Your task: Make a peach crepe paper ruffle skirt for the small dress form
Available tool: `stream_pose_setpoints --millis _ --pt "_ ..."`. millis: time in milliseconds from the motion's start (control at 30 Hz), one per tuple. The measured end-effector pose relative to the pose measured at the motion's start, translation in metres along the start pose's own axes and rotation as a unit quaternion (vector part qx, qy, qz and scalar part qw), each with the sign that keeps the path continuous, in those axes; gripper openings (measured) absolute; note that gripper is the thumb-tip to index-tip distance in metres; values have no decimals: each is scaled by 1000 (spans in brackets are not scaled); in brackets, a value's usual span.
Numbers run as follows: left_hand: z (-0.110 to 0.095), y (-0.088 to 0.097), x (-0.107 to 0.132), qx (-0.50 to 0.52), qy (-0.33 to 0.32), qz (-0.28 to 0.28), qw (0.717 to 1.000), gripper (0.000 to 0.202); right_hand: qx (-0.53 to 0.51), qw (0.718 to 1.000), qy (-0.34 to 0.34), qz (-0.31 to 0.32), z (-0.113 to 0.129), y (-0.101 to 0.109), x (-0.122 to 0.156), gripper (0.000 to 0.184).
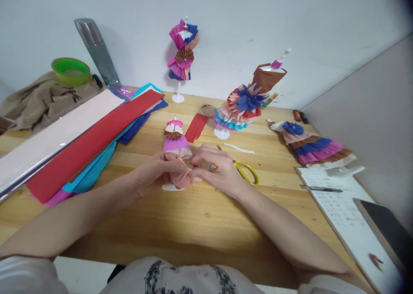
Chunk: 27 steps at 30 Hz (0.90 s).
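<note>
Between my two hands is a piece of peach crepe paper (181, 180), gathered and folded. My left hand (158, 171) closes round its left side, while my right hand (214, 169) pinches its right edge with thumb and fingers. Just behind them stands a small dress form (176, 141) in pink, brown and white paper; its white base shows partly below my hands. Yellow-handled scissors (247, 173) lie right beside my right hand, their blades partly hidden by it. A red strip of crepe paper (196, 128) lies behind, near a roll of clear tape (208, 110).
Long crepe paper sheets (97, 143) cover the left side, near a steel flask (98, 51) and a green tape roll (71, 72). Two dressed forms (184, 55) (247, 102) stand at the back. A paper dress (312, 145), pen (322, 189) and phone (383, 229) lie right.
</note>
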<state>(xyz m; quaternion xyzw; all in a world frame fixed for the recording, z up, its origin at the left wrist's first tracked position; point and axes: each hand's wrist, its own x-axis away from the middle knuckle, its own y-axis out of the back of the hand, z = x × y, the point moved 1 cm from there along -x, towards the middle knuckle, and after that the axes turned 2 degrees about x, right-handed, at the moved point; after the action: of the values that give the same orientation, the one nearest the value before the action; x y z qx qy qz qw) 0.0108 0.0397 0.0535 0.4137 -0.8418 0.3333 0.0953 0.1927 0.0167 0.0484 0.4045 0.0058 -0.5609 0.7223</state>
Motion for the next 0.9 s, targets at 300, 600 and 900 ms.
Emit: stream_pose_setpoints --millis 300,600,900 --pt "1 2 -1 14 0 45 999 17 -56 998 -29 9 -3 0 -2 39" --pt "-1 -1 0 8 -4 -2 1000 26 -132 990 -57 9 -8 -9 0 57" --pt "-2 5 -3 10 -28 0 1000 22 -266 956 -123 -4 -15 -5 6 71"
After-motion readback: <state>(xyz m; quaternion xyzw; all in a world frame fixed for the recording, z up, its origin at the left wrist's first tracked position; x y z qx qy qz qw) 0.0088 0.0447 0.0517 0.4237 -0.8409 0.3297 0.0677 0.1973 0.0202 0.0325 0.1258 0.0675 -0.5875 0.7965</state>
